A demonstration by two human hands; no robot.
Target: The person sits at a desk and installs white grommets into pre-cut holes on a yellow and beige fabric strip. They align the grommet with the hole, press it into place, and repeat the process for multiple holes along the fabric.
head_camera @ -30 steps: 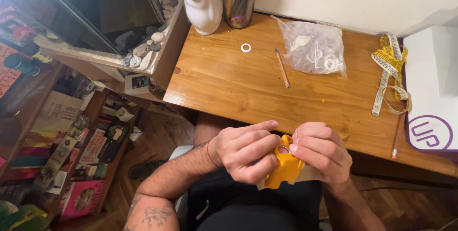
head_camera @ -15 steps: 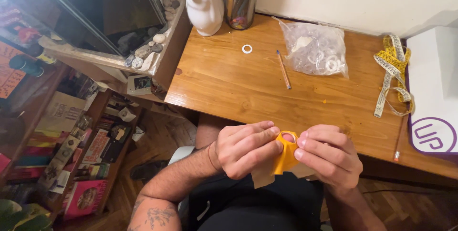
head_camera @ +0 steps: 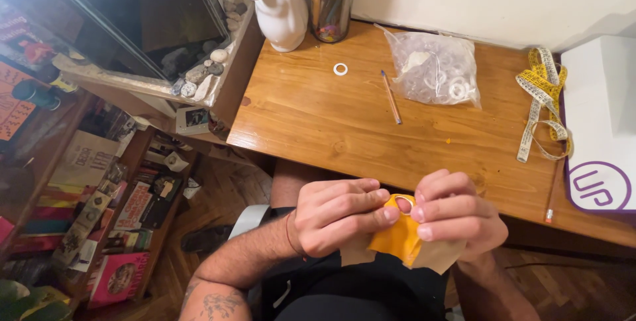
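Left hand [head_camera: 338, 218] and right hand [head_camera: 454, 215] both pinch a yellow fabric piece [head_camera: 397, 238] around a small ring [head_camera: 404, 203], at six o'clock below the desk [head_camera: 318, 115] edge.

Quick count of what's around: two hands, the left hand [head_camera: 338, 218] and the right hand [head_camera: 454, 218], both pinched on one yellow-orange fabric piece [head_camera: 397, 238] with one small ring [head_camera: 403, 203] at its top edge. On the counter [head_camera: 318, 122]: one loose white ring [head_camera: 340, 69], one pencil [head_camera: 391, 96], one clear bag [head_camera: 434, 69] stuffed with white rings, too many and too jumbled to count. One yellow measuring tape [head_camera: 543, 99], one white jug [head_camera: 279, 3], one pen cup [head_camera: 330, 9] with several markers, number unclear. One white box [head_camera: 599, 96] on the right.
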